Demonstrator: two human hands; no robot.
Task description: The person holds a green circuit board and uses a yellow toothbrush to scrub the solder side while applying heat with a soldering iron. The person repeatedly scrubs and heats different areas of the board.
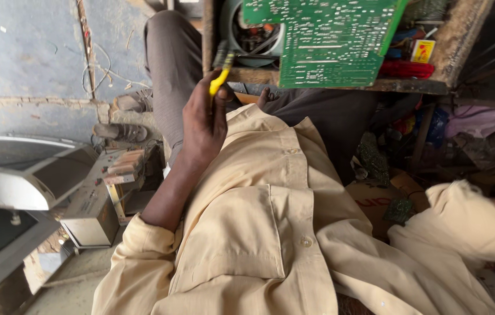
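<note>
My left hand (203, 122) is raised in front of my chest and grips a slim yellow-handled tool (219, 79), whose dark tip points up toward the wooden bench edge. A large green circuit board (323, 41) lies solder side up on that bench, just right of the tool. My right arm reaches off to the right in a beige sleeve (469, 224); the right hand itself is out of the picture. My beige shirt fills the lower middle of the view.
A wooden bench (410, 86) holds a red-handled tool (406, 69), a small yellow-red box and wires. Old grey monitors (17, 175) and a metal case (93, 204) stand at left on the concrete floor. Sandalled feet (122, 131) rest below. Cardboard and clutter lie at right.
</note>
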